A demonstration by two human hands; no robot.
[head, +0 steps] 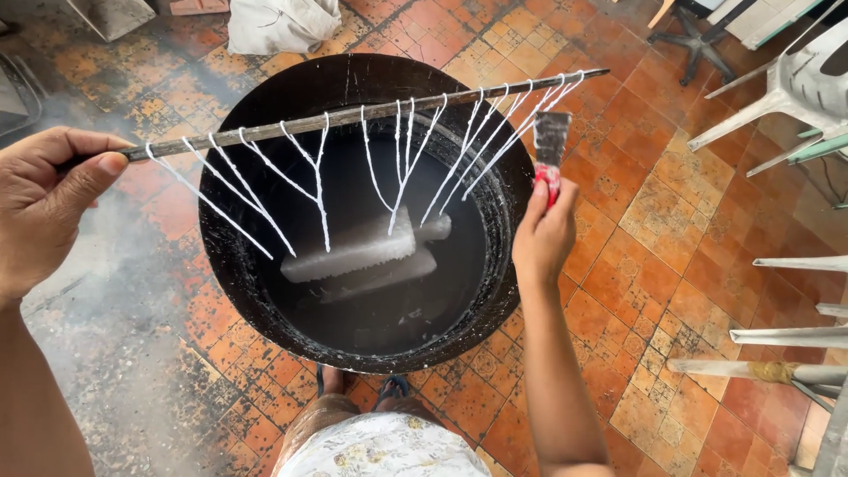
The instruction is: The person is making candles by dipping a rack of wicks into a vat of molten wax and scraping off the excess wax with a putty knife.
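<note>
Left hand (40, 208) gripping one end of thin grey rod (353, 116), thumb pressing along top, fingers curling closed around it; rod lying slantwise above wide black round vat (234, 256). White waxy strands (309, 177) hanging in forked pairs from rod, stiff and thin, slanting down toward dark glossy liquid (389, 309). Pale ridged slabs (358, 252) floating or resting at liquid surface under strands. Right hand (543, 234) pinching red handle of flat metal scraper (551, 146), blade pointing up, nearing strands at far end of rod; fingers shut tight on handle. Vat standing on worn orange patterned floor tiles (654, 230), blackened and stained toward left. Bare legs, sandalled feet (362, 384) and floral cloth showing just below vat rim. White plastic chair (795, 84) and pale poles (786, 336) crowding right edge; white sack (283, 22) lying beyond vat.
</note>
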